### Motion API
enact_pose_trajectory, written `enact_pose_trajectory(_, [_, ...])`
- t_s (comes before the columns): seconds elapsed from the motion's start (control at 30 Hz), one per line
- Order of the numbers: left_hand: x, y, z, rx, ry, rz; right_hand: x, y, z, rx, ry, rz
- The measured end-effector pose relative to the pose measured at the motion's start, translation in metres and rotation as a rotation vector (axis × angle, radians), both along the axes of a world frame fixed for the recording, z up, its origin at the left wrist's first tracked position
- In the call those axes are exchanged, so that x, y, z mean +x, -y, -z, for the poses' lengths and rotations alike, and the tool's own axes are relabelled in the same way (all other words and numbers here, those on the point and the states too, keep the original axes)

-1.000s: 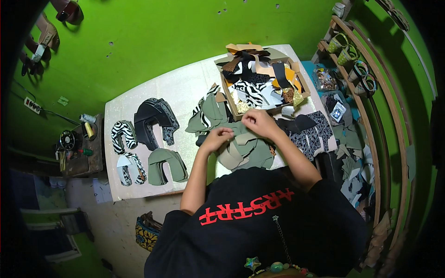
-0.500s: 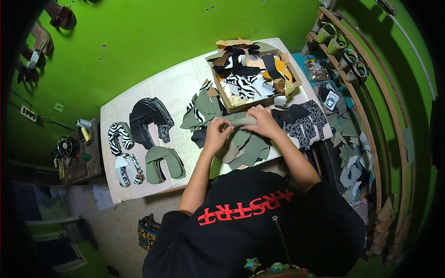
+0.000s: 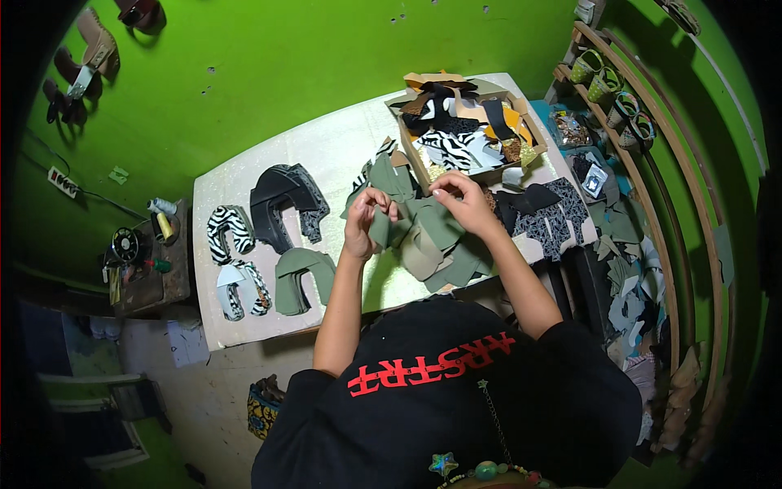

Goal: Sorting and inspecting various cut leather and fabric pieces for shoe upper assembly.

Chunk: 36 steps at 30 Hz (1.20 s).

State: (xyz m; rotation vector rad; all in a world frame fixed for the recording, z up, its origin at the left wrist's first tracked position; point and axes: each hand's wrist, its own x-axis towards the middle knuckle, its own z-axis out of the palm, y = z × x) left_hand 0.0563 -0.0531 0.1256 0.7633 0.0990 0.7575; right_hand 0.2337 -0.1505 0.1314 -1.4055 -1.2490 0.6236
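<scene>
My left hand [image 3: 364,225] is raised over the cutting table with its fingers curled round an olive-green piece of material [image 3: 380,231]. A short way to the right, my right hand [image 3: 466,208] has thumb and forefinger pressed together. Whether anything thin is between them I cannot make out. Under and between the hands lies a loose heap of olive-green cut pieces [image 3: 464,262], some with beige backs. Behind my left hand, more olive and zebra-print pieces [image 3: 383,173] are piled against a cardboard box.
The cardboard box [image 3: 476,178] overflows with scraps. Stacked arch-shaped pieces in black [image 3: 277,200], zebra print [image 3: 218,236] and olive [image 3: 300,281] lie at left. Black-patterned pieces [image 3: 554,220] are at right. A wooden rack [image 3: 631,155] with shoes stands beyond; a small side table [image 3: 167,285] is at far left.
My hands have come apart; before, both held a rolled olive piece between them. The left now has an olive piece hanging at its fingers. The whole view has shifted slightly.
</scene>
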Motion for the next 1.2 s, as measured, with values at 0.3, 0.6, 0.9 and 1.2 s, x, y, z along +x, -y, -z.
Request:
enact_pose_trajectory(0.3, [-0.105,-0.013,-0.029,0.055,-0.110,0.521,-0.105,-0.050,0.023,-0.244,-0.532,-0.670])
enact_pose_trajectory(0.6, [-0.226,-0.032,-0.011,0.002,-0.141,0.296,-0.211,-0.054,0.060,-0.464,-0.661,-0.685])
enact_pose_trajectory(0.9, [-0.290,-0.040,0.055,-0.057,-0.827,0.431,-0.240,-0.048,0.054,-0.365,-0.523,-0.290])
enact_pose_trajectory(1.2, [-0.289,-0.033,0.065,-0.048,-0.952,0.235,-0.258,-0.049,0.049,-0.459,-0.217,-0.362])
